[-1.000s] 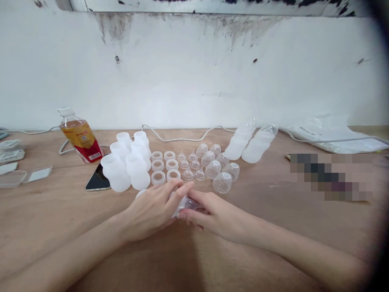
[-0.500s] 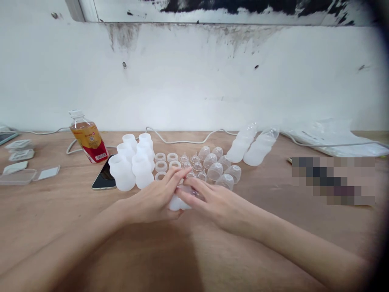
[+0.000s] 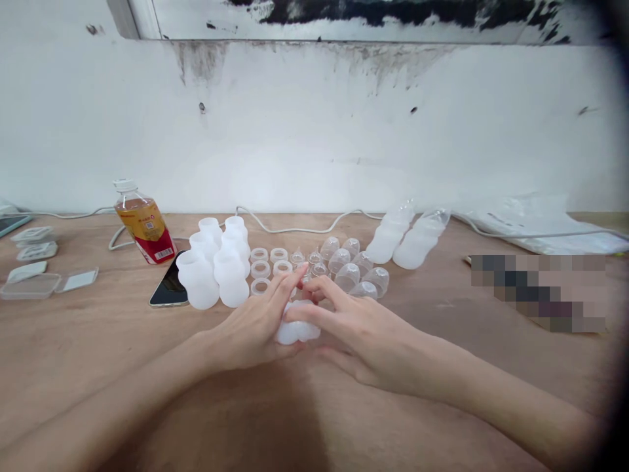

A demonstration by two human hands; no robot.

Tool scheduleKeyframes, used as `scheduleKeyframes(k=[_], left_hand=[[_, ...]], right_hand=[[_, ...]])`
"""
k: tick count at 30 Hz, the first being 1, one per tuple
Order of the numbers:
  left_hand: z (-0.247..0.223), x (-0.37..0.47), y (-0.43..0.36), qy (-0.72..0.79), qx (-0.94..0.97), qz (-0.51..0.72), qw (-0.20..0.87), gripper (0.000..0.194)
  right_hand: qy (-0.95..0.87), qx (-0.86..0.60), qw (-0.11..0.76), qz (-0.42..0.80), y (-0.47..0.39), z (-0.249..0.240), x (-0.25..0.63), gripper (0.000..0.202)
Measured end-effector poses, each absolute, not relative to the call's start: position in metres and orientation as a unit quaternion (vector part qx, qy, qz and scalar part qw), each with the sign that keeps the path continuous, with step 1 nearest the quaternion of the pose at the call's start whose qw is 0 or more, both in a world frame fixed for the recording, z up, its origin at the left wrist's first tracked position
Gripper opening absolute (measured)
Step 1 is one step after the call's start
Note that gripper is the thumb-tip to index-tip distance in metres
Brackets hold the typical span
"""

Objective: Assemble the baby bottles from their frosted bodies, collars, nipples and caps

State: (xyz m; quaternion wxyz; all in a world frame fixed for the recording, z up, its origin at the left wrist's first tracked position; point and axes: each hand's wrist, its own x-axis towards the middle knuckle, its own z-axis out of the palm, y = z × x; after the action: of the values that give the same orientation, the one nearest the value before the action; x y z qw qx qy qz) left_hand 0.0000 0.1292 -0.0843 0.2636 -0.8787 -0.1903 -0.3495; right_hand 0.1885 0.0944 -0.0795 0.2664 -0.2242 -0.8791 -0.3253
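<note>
A white wavy bottle (image 3: pixel 297 332) lies on its side between my hands near the middle of the table. My left hand (image 3: pixel 255 321) is closed around its left end. Over its right part is my right hand (image 3: pixel 358 328), fingers bent and apart, with fingertips touching the bottle's upper side. Beyond my hands stand several white rings (image 3: pixel 260 269), several clear nipples (image 3: pixel 315 259) and several clear domed caps (image 3: pixel 348 278). Several white open bottles (image 3: pixel 230 278) stand upright to the left.
Two capped bottles (image 3: pixel 415 242) stand at the back right, near a plastic bag (image 3: pixel 521 223). A drink bottle (image 3: pixel 147 226), a phone (image 3: pixel 170 285) and small plastic cases (image 3: pixel 32 286) are on the left. A cable (image 3: pixel 304 230) runs along the wall.
My right hand has opened somewhat and shifted slightly right, its thumb now apart from the bottle. More of the white bottle shows. My left hand has barely moved.
</note>
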Motion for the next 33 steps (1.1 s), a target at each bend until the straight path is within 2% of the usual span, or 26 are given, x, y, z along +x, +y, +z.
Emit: scheduleKeyframes(k=[3,5,8,11,13,15,17,19,23,27,33], left_hand=[[-0.083,0.000,0.130,-0.202,-0.876,-0.359,0.253,0.084],[-0.084,0.000,0.131,-0.203,-0.875,-0.362,0.250,0.082],[-0.086,0.000,0.130,-0.183,-0.874,-0.382,0.236,0.083],[-0.092,0.000,0.126,-0.142,-0.880,-0.398,0.218,0.083],[-0.099,-0.003,0.122,-0.134,-0.884,-0.396,0.211,0.078],[-0.108,-0.011,0.119,-0.156,-0.868,-0.419,0.215,0.071],[-0.120,-0.025,0.118,-0.184,-0.830,-0.472,0.232,0.063],[-0.133,-0.043,0.119,-0.202,-0.788,-0.522,0.258,0.056],[-0.150,-0.080,0.125,-0.303,-0.654,-0.611,0.327,0.042],[-0.144,-0.105,0.140,-0.347,-0.607,-0.612,0.371,0.048],[-0.126,-0.111,0.161,-0.332,-0.587,-0.641,0.367,0.051]], right_hand=[[-0.862,-0.278,0.315,-0.285,0.099,-0.082,0.184,0.048],[-0.866,-0.281,0.317,-0.265,0.101,-0.082,0.184,0.042],[-0.878,-0.204,0.250,-0.355,0.100,-0.079,0.188,0.027],[-0.857,-0.115,0.182,-0.468,0.093,-0.075,0.196,0.028],[-0.849,-0.074,0.206,-0.481,0.087,-0.073,0.202,0.024],[-0.839,-0.059,0.271,-0.469,0.081,-0.071,0.210,0.029],[-0.824,-0.083,0.324,-0.458,0.079,-0.069,0.219,0.035],[-0.816,-0.109,0.340,-0.455,0.084,-0.068,0.227,0.034],[-0.838,-0.173,0.283,-0.433,0.113,-0.081,0.232,0.029],[-0.838,-0.226,0.247,-0.431,0.140,-0.102,0.228,0.036],[-0.848,-0.241,0.272,-0.385,0.152,-0.110,0.221,0.036]])
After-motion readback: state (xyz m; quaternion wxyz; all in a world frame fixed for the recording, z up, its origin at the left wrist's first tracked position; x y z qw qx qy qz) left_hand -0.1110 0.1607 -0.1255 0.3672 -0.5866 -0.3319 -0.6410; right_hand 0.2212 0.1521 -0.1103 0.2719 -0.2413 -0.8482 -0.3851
